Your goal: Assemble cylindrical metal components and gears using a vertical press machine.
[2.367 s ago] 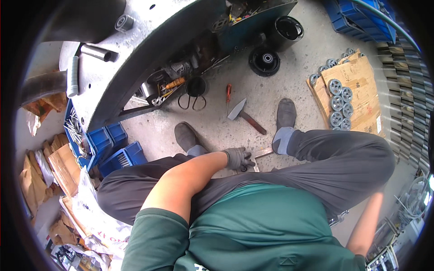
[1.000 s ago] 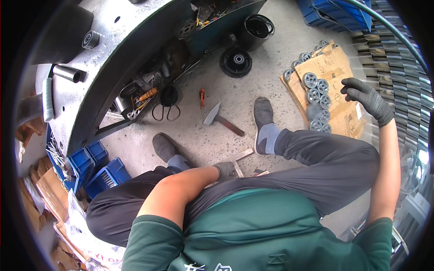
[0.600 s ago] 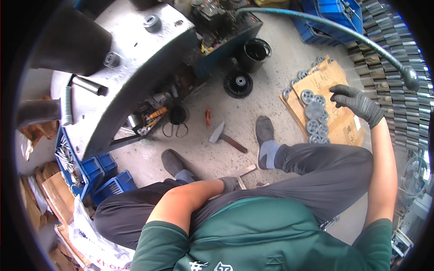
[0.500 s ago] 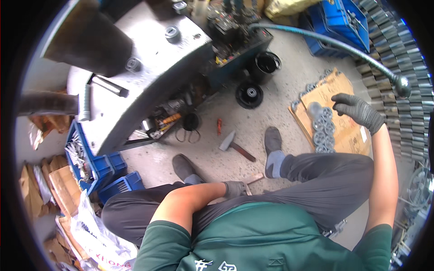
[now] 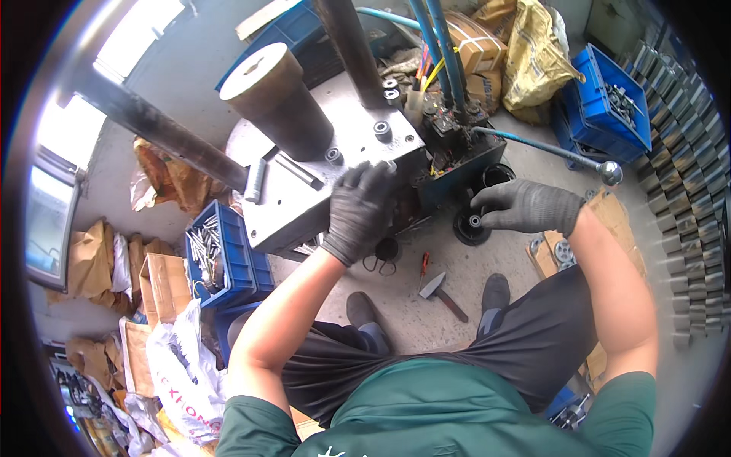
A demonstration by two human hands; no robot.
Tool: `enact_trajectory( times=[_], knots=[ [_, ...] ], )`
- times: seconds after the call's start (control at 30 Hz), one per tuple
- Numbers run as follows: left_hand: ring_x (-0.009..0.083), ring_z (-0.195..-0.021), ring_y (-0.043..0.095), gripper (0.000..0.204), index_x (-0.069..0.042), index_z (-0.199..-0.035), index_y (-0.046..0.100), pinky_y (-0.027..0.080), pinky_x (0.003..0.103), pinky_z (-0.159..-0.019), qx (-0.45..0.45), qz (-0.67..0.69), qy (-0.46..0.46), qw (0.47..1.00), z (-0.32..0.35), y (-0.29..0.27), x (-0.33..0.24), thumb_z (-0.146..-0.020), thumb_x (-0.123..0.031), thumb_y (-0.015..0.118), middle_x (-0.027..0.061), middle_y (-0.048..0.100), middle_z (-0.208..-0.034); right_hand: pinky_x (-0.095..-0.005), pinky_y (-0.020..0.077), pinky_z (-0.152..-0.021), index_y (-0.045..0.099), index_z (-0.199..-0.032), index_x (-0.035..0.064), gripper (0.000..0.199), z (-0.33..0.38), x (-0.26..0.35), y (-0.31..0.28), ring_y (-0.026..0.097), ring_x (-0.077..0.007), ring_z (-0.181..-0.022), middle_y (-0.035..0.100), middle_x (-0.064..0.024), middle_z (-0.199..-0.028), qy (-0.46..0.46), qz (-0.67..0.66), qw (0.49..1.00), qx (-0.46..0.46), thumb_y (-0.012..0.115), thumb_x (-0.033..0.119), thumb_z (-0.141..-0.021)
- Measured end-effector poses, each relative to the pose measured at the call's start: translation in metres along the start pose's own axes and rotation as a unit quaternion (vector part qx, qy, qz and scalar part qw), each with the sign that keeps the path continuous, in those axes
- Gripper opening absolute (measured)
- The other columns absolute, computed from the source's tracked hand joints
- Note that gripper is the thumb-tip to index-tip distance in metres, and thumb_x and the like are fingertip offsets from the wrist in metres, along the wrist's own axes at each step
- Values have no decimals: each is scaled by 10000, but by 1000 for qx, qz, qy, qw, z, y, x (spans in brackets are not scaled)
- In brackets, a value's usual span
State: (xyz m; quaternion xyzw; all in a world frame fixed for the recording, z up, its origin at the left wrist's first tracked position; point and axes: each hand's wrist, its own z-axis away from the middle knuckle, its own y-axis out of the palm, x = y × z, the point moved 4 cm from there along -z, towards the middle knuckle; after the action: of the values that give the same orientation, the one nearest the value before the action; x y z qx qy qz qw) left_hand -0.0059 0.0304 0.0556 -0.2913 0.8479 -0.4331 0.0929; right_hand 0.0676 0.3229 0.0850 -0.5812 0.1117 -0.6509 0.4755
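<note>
Your left hand (image 5: 361, 207) is over the metal table (image 5: 293, 218), its grip impossible to tell; your right hand (image 5: 527, 206), right of that table, has its grip spread.

Metal machine table (image 5: 298, 213), bearing 1 thick cylinder (image 5: 283, 110), 1 grey ridged rod (image 5: 255, 180), 1 dark tube (image 5: 298, 170) and short metal rings (image 5: 382, 132). Concrete floor (image 5: 413, 333), bearing 1 hammer (image 5: 438, 291), 1 screwdriver (image 5: 425, 263) and 1 black flanged part (image 5: 476, 238).

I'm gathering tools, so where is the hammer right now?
In the head view, the hammer lies on the floor a little right of centre, between the person's shoes, just below the red-handled screwdriver in the picture.
</note>
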Motion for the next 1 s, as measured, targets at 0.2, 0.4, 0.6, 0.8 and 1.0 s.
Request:
enact_trajectory(
  times=[0.2, 0.4, 0.6, 0.8, 1.0],
  knots=[
    [401, -1502, 393, 839, -109, -1573, 459, 316, 600, -1218, 238, -38, -136, 961, 9, 25, 40, -839, -353, 784, 149, 395, -1644, -410, 533, -1025, 674, -1364, 68, 528, -45, 18, 16, 704, -306, -1161, 737, -181, -1250, -12, -4, 998, 65, 698, 430, -981],
    [459, -1468, 435, 735, -146, -1515, 514, 398, 579, -1180, 135, 46, -170, 975, 16, -5, 65, -850, -263, 805, 233, 411, -1624, -391, 516, -1048, 713, -1315, 59, 469, -109, 4, 33, 693, -275, -1168, 750, -151, -1237, -23, 44, 996, 73, 701, 362, -957],
    [322, -967, 717, 345, -72, -1239, 702, 563, 415, -969, 4, 100, -196, 975, 69, -136, 115, -898, -56, 747, 150, 718, -1094, -388, 543, -1001, 740, -1245, 41, 352, -162, -3, 31, 708, -259, -1110, 758, -151, -1185, -53, -70, 995, -37, 732, 261, -970],
    [121, -812, 655, 156, 3, -1100, 728, 546, 313, -755, -72, 187, -564, 801, 249, -195, 149, -1016, -125, 695, 84, 725, -899, -492, 541, -949, 674, -1229, 119, 397, -170, 92, 34, 657, -364, -1137, 701, -107, -1250, -286, 197, 871, -346, 721, 169, -838],
    [250, -922, 740, 248, 7, -1113, 742, 567, 397, -841, 33, 166, -719, 674, 466, -117, 24, -992, -206, 703, 176, 776, -1023, -483, 519, -907, 664, -1189, 132, 323, -202, 82, 67, 658, -347, -1020, 692, -98, -1148, -277, 334, 847, -308, 685, 174, -869]
  ],
)
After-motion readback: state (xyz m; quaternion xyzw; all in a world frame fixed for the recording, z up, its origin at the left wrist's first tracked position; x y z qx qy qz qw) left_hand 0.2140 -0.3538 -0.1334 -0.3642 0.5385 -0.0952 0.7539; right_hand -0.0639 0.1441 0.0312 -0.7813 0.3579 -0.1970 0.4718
